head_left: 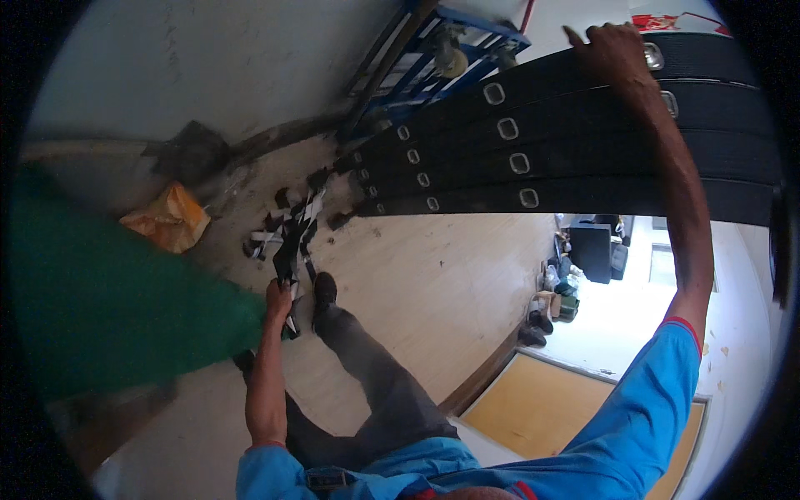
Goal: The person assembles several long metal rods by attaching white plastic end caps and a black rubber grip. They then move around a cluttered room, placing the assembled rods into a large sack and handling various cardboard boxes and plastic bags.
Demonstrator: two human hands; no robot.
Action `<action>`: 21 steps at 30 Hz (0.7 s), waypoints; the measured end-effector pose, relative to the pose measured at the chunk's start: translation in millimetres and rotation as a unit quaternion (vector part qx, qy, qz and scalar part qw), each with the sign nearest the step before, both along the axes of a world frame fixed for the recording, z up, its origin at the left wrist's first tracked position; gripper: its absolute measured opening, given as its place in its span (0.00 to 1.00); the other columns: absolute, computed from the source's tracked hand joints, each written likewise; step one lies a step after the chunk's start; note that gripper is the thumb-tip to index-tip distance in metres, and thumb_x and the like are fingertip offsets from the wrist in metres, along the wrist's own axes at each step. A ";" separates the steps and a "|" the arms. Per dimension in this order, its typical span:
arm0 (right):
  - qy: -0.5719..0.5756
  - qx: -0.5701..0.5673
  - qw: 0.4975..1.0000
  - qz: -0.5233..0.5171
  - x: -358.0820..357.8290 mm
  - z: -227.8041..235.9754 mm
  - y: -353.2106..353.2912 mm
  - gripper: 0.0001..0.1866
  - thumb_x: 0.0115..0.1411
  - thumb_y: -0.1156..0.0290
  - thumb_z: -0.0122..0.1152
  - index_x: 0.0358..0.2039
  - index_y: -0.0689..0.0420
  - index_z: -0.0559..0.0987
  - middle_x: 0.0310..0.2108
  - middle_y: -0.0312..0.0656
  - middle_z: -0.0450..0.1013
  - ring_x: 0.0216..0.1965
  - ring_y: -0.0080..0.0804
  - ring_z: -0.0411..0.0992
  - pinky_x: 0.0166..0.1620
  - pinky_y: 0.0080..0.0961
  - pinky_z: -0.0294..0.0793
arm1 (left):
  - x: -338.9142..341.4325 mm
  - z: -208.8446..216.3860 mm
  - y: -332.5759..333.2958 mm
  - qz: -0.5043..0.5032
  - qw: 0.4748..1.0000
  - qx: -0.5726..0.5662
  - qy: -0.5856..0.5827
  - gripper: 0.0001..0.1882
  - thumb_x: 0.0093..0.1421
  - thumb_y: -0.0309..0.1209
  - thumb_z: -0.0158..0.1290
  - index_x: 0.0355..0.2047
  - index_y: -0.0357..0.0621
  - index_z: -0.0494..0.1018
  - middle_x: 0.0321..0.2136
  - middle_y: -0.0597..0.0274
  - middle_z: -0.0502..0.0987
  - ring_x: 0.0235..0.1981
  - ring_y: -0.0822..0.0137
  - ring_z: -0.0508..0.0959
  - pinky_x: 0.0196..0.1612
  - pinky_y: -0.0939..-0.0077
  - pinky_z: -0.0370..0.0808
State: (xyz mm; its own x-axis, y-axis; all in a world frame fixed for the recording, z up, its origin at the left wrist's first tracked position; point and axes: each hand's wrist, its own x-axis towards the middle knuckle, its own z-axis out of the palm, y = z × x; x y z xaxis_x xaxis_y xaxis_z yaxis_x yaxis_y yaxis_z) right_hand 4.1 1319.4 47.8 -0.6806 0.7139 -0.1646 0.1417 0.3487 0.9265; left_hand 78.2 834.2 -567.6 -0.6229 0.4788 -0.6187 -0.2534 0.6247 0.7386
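Long black panels or bands [467,158], edged close side by side and dotted with rounded silver fittings, run from the floor near the wall up toward the upper right. My right hand [615,57] is at their upper edge, fingers curled over it, the tips partly hidden. Low down, my left hand [279,298] is closed round a bundle of black and white strips [290,242]. The loose ends of these strips trail onto the floor, near my dark shoe. Beside my left forearm spreads a large green sheet [125,292].
An orange and white bag [171,218] lies by the wall. Behind the black bands is a blue metal frame on casters [450,62]. Shoes and bags [546,312] line the far side, near a black box [590,252]. A yellowish panel [533,404] sits at lower right.
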 end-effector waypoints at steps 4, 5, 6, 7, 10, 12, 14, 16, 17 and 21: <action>-0.021 -0.029 0.999 -0.011 4.7 -37.2 59.2 0.22 0.67 0.51 0.44 0.36 0.56 0.79 0.26 0.45 0.75 0.26 0.36 0.74 0.43 0.43 0.72 | -8.4 -49.9 -14.6 -0.097 0.992 -0.074 -0.034 0.24 0.63 0.46 0.46 0.40 0.33 0.72 0.33 0.42 0.76 0.32 0.48 0.76 0.36 0.54 0.70; -0.023 -0.046 0.999 -0.008 19.1 -57.5 85.1 0.22 0.67 0.51 0.44 0.36 0.56 0.79 0.26 0.45 0.75 0.26 0.37 0.74 0.43 0.43 0.72 | -11.0 -34.6 -17.5 -0.075 0.992 -0.096 -0.036 0.20 0.62 0.40 0.46 0.40 0.32 0.71 0.32 0.40 0.75 0.34 0.44 0.75 0.37 0.53 0.70; -0.021 -0.065 0.998 -0.006 40.2 -74.9 112.9 0.22 0.67 0.52 0.44 0.37 0.56 0.79 0.26 0.45 0.75 0.26 0.37 0.74 0.43 0.43 0.72 | -8.9 -2.3 -13.9 -0.058 0.990 -0.122 -0.032 0.15 0.61 0.34 0.47 0.40 0.31 0.70 0.32 0.38 0.75 0.36 0.40 0.75 0.37 0.52 0.69; -0.019 -0.075 0.997 -0.004 45.1 -83.8 126.2 0.22 0.67 0.52 0.44 0.37 0.56 0.78 0.27 0.45 0.75 0.26 0.37 0.74 0.43 0.43 0.72 | -6.9 20.6 -2.8 -0.051 0.989 -0.136 -0.038 0.16 0.61 0.34 0.46 0.42 0.31 0.70 0.35 0.37 0.74 0.38 0.40 0.74 0.39 0.51 0.70; -0.011 -0.085 0.996 0.029 37.9 -94.3 144.2 0.21 0.66 0.52 0.45 0.37 0.56 0.78 0.27 0.45 0.75 0.27 0.38 0.74 0.42 0.42 0.73 | -1.4 -14.3 -37.6 -0.072 0.985 -0.158 -0.012 0.18 0.62 0.34 0.45 0.46 0.31 0.68 0.42 0.36 0.72 0.43 0.39 0.73 0.43 0.52 0.69; -0.004 -0.096 0.995 0.039 43.4 -108.2 158.2 0.20 0.66 0.52 0.45 0.38 0.56 0.78 0.28 0.45 0.75 0.28 0.38 0.74 0.42 0.42 0.73 | 8.9 -26.8 -63.3 -0.072 0.983 -0.168 -0.022 0.19 0.63 0.34 0.44 0.48 0.32 0.68 0.45 0.36 0.72 0.44 0.38 0.72 0.45 0.53 0.69; 0.001 -0.109 0.993 0.040 53.6 -118.7 171.5 0.20 0.66 0.53 0.46 0.38 0.55 0.78 0.29 0.45 0.76 0.28 0.38 0.74 0.42 0.42 0.73 | 20.0 -2.3 -91.3 -0.033 0.981 -0.178 -0.063 0.19 0.63 0.34 0.44 0.49 0.33 0.68 0.46 0.37 0.72 0.45 0.38 0.71 0.46 0.55 0.69; 0.010 -0.124 0.992 0.034 68.8 -128.4 184.9 0.20 0.66 0.53 0.46 0.39 0.55 0.78 0.29 0.45 0.76 0.29 0.39 0.74 0.41 0.42 0.73 | 31.0 44.0 -119.0 0.000 0.985 -0.171 -0.030 0.17 0.64 0.34 0.44 0.48 0.33 0.69 0.42 0.41 0.74 0.42 0.43 0.74 0.45 0.59 0.69; 0.015 -0.130 0.991 0.032 75.1 -131.1 190.0 0.19 0.66 0.53 0.46 0.39 0.55 0.78 0.29 0.45 0.76 0.29 0.39 0.74 0.41 0.42 0.73 | 31.3 75.2 -128.1 0.013 0.986 -0.160 -0.055 0.17 0.64 0.34 0.45 0.47 0.33 0.69 0.40 0.44 0.75 0.41 0.48 0.74 0.44 0.62 0.69; 0.036 -0.148 0.988 0.027 90.0 -134.3 199.3 0.19 0.65 0.54 0.47 0.40 0.55 0.78 0.31 0.45 0.76 0.30 0.40 0.75 0.41 0.42 0.74 | 32.7 220.2 -157.2 0.077 0.967 -0.158 -0.183 0.15 0.65 0.33 0.46 0.46 0.35 0.71 0.35 0.55 0.76 0.35 0.67 0.72 0.40 0.72 0.69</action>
State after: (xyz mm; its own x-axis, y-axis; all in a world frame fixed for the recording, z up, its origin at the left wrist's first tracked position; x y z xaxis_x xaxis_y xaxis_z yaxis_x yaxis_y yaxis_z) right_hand 94.1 1518.7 -86.5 -0.7338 0.6042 -0.3104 0.1770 0.6113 0.7713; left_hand 110.9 677.0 -347.5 -0.3833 0.1485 -0.9116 -0.5697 0.7389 0.3598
